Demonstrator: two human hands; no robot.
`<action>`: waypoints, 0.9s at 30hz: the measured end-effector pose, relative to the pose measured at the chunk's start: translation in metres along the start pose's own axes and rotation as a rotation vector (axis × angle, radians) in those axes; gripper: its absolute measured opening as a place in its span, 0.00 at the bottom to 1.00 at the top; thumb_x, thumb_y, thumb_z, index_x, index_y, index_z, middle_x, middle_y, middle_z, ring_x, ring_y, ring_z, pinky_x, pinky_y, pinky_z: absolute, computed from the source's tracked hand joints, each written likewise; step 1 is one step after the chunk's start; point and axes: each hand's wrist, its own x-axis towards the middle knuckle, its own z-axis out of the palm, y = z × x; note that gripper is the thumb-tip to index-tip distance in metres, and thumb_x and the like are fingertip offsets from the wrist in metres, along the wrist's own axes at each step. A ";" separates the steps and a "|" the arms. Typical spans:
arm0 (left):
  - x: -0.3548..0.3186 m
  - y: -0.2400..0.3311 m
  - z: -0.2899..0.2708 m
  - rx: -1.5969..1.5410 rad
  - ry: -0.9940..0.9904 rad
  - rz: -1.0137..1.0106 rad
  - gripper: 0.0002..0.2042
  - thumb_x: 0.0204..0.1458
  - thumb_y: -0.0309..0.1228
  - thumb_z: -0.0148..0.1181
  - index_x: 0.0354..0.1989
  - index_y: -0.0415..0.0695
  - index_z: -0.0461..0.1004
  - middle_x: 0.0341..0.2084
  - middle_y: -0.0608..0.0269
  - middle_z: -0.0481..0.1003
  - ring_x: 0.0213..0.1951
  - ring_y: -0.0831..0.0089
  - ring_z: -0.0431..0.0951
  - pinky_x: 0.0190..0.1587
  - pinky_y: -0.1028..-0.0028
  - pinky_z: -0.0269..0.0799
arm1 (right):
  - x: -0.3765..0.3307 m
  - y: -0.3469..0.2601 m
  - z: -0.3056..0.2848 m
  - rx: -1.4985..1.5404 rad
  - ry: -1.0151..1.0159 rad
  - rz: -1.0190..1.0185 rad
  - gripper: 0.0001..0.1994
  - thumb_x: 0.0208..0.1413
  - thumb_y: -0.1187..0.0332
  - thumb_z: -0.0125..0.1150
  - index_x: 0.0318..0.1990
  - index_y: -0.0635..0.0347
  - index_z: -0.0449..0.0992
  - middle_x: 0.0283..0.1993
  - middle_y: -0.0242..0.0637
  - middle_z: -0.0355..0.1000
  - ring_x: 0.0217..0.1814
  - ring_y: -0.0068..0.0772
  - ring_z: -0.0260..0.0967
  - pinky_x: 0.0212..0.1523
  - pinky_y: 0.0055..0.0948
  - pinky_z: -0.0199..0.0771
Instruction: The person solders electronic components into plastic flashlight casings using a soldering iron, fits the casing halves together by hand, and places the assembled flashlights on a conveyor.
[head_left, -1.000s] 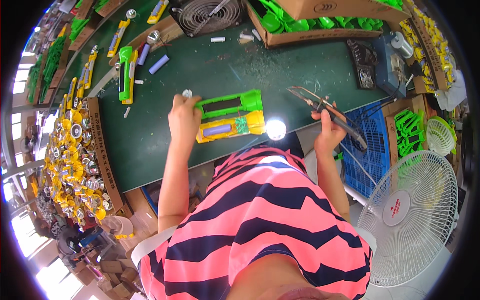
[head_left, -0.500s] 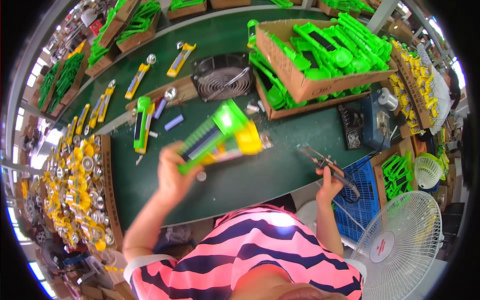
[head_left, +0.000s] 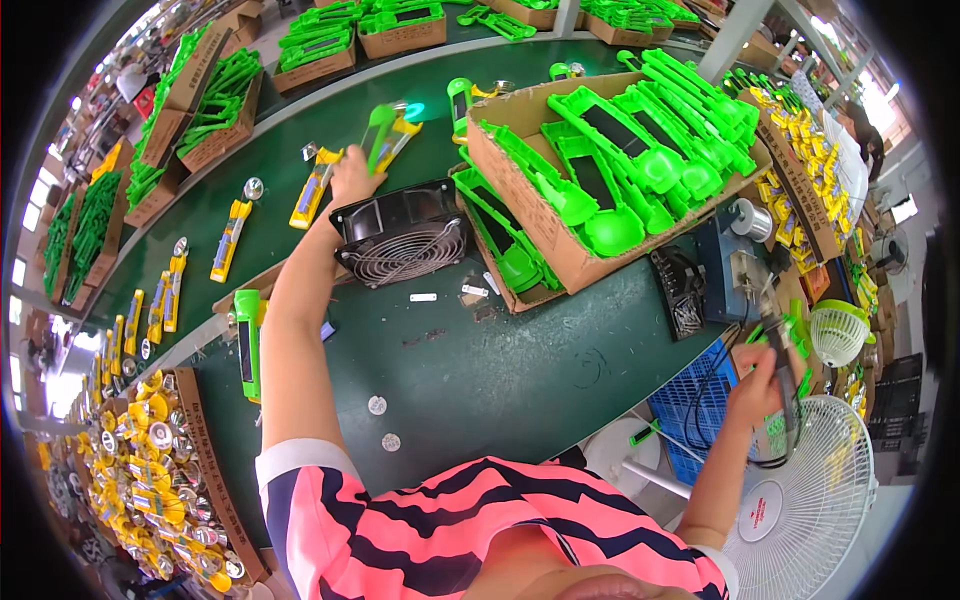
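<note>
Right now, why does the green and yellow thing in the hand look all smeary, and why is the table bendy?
In the head view, the green and yellow torch in the left hand is smeared by motion blur, while the black fan beside it looks sharp; in the same view the fisheye lens curves the green table edges toward the dark round rim.

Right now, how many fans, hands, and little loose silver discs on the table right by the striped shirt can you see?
Fans: 3 (black square fan, small white fan, big white floor fan)
Hands: 2 (left hand holding a green-and-yellow lamp, right hand holding a dark tool)
Silver discs: 2
Total: 7
</note>
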 end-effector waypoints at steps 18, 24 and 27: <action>-0.342 -0.040 -0.329 0.659 -0.477 -0.365 0.09 0.42 0.34 0.58 0.27 0.41 0.74 0.25 0.52 0.74 0.33 0.59 0.76 0.35 0.63 0.71 | 0.174 0.086 0.165 -0.241 -0.854 -0.038 0.28 0.46 0.86 0.38 0.57 0.53 0.58 0.54 0.34 0.64 0.39 0.19 0.63 0.33 0.17 0.58; -0.420 -0.216 -0.398 0.671 -0.154 -0.554 0.18 0.38 0.16 0.52 0.39 0.46 0.74 0.40 0.52 0.73 0.44 0.57 0.72 0.46 0.64 0.69 | 0.187 0.104 0.144 -0.348 -0.601 -0.390 0.18 0.60 0.67 0.40 0.58 0.53 0.60 0.63 0.35 0.51 0.61 0.31 0.54 0.58 0.29 0.53; -0.420 -0.263 -0.379 0.507 -0.278 -0.342 0.27 0.34 0.11 0.51 0.45 0.49 0.71 0.47 0.55 0.68 0.52 0.58 0.66 0.52 0.66 0.63 | 0.151 0.035 0.119 -0.254 -0.429 -0.417 0.18 0.62 0.64 0.38 0.58 0.53 0.60 0.62 0.33 0.53 0.61 0.28 0.53 0.58 0.28 0.52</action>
